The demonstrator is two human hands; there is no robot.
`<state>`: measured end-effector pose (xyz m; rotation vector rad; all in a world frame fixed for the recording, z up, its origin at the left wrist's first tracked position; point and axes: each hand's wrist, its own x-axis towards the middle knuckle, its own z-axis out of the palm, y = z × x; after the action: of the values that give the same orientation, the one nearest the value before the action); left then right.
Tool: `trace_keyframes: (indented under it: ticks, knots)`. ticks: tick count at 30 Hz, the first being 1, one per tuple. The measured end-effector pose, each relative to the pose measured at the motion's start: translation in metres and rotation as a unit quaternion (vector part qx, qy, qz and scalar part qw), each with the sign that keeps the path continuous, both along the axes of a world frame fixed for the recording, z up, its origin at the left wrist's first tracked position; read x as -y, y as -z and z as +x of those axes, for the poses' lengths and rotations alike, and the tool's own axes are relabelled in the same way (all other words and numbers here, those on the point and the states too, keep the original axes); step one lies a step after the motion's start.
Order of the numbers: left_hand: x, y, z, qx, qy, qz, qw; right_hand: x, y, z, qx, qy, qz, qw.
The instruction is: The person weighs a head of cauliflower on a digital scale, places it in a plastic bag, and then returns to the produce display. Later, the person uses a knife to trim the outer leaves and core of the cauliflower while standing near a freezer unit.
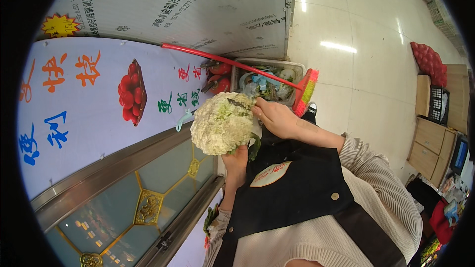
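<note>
A large cream-white cauliflower [222, 124] with some green on its florets is held up in front of my apron. My left hand [236, 165] grips it from below, the fingers partly hidden behind the head. A dark green leaf [255, 146] hangs beside that hand. At the upper right edge of the cauliflower, my right hand [276, 118] has its fingers curled in a pinch. A narrow dark piece [236, 102] lies across the florets and runs towards those fingertips; whether it is a blade or a leaf, I cannot tell.
Beyond the cauliflower stands a plastic crate [272, 61] of vegetable scraps and bags. A red-handled broom [230, 62] slants over it, its bristles [310, 91] on the right. A metal-framed glass panel [167, 178] runs along my left. A red mesh sack [429, 63] sits far right.
</note>
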<state>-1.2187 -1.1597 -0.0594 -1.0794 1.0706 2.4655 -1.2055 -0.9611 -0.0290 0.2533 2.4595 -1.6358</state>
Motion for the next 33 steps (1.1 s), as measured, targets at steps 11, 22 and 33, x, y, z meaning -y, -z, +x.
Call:
trace_keyframes:
  ticks: [11, 22, 33]
  knots:
    - [0.008, 0.007, -0.008, -0.047, 0.046, 0.049, 0.997, -0.001, 0.024, -0.014, -0.044, 0.018, -0.046, 0.998]
    - [-0.001, 0.018, -0.033, -0.094, 0.105, 0.034, 0.989, -0.023, 0.028, -0.002, 0.005, 0.049, -0.073, 0.996]
    - [-0.017, 0.005, -0.029, -0.109, 0.128, -0.009, 0.986, 0.014, -0.028, 0.006, -0.103, 0.016, 0.05, 0.993]
